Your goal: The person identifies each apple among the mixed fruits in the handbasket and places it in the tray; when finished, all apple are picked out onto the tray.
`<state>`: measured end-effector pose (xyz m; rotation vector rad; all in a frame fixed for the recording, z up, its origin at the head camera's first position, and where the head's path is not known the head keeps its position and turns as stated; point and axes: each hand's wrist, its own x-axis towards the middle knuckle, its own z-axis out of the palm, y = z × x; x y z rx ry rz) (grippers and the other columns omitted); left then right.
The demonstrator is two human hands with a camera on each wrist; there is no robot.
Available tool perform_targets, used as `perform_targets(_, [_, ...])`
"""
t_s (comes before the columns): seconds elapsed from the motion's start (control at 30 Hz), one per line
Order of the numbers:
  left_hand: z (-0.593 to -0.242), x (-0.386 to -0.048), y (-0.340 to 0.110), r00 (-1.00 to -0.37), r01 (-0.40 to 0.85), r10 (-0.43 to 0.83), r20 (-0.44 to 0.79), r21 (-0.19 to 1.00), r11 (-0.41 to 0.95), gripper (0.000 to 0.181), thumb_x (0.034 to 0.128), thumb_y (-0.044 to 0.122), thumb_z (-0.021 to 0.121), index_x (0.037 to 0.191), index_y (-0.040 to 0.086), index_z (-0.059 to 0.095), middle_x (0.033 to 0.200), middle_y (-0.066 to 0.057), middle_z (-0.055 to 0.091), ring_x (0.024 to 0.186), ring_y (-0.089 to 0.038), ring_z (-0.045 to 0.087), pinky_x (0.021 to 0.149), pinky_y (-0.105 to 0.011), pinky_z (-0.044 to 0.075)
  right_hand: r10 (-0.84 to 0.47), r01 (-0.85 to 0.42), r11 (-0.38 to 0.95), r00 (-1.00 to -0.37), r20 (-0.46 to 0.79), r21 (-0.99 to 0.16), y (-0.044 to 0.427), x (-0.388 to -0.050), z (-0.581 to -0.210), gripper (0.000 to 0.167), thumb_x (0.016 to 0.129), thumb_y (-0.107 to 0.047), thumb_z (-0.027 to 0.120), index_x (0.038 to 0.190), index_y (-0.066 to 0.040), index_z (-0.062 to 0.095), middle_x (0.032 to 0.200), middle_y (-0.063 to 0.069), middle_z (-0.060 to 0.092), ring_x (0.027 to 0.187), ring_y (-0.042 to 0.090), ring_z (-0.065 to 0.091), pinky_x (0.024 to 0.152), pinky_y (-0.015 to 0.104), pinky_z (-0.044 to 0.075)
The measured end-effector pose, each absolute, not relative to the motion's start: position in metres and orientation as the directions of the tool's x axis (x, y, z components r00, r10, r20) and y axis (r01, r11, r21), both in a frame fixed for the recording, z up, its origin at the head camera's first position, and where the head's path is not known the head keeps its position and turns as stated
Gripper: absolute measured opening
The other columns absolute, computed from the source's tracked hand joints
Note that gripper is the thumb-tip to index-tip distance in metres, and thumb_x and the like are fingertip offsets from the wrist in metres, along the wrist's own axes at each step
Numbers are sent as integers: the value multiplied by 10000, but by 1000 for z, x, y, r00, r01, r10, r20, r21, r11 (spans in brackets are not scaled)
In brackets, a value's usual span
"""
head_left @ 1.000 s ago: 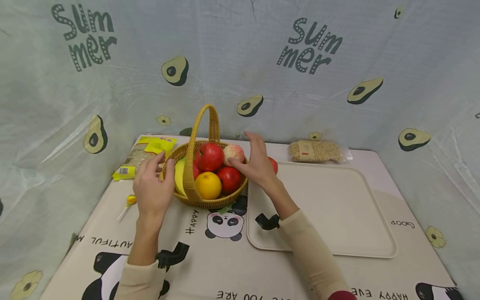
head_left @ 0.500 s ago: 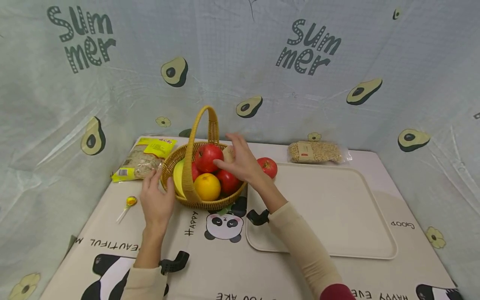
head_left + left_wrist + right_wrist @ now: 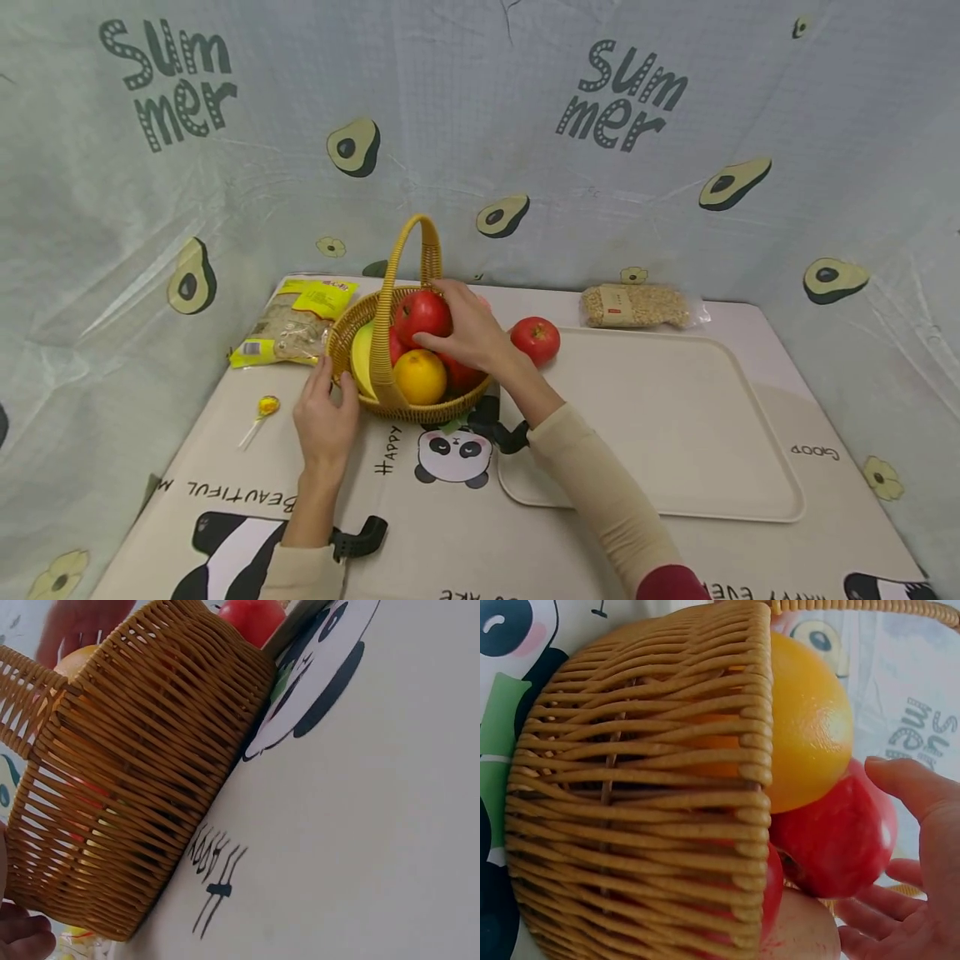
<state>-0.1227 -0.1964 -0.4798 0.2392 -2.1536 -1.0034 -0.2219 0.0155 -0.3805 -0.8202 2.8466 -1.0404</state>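
Observation:
A wicker basket (image 3: 431,412) with a tall arched handle stands at the back, filled with fruit. My right hand (image 3: 472,329) reaches over its right side, thumb and fingers spread around the upper red pomegranate-like fruit (image 3: 422,317). In the right wrist view the thumb lies close beside this fruit and a gap shows before the palm; firm contact cannot be told. An orange (image 3: 420,377), bananas (image 3: 362,358) and another red fruit (image 3: 462,377) lie in the basket. A pale peach (image 3: 802,930) is mostly hidden. My left hand (image 3: 326,421) is at the basket's left side, fingers extended.
Right of the basket lies a beige tray (image 3: 652,425), with a red apple-like fruit (image 3: 536,340) at its left back corner. Behind it is a bag of grains (image 3: 637,306). On the left are a yellow-labelled packet (image 3: 292,323) and a lollipop (image 3: 266,408).
My right hand has moved left from the basket's right edge to the upper red fruit, covering the peach. My left hand has come down and rightward to the basket's left side.

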Motion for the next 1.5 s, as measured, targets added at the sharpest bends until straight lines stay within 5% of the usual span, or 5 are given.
perform_targets(0.77, [-487, -122, -199, -662, 199, -394, 637, 656, 728, 392, 961, 104, 609, 1301, -91, 608, 1286, -302, 637, 1196, -463, 623, 972, -574, 510, -533, -498, 768, -846, 31, -402, -4, -230, -368, 907, 841, -493, 759, 1557, -197, 289, 1529, 84, 426, 1263, 256, 541, 1051, 450, 510])
perform_targets(1.5, [-489, -121, -200, -682, 165, -390, 618, 650, 742, 391, 985, 143, 594, 1304, -82, 611, 1243, -296, 661, 1043, -429, 701, 832, -500, 578, -487, -537, 620, -835, 256, -572, 16, -212, -371, 852, 822, -380, 778, 1520, -132, 357, 1510, 55, 453, 1306, 226, 495, 1034, 425, 525])
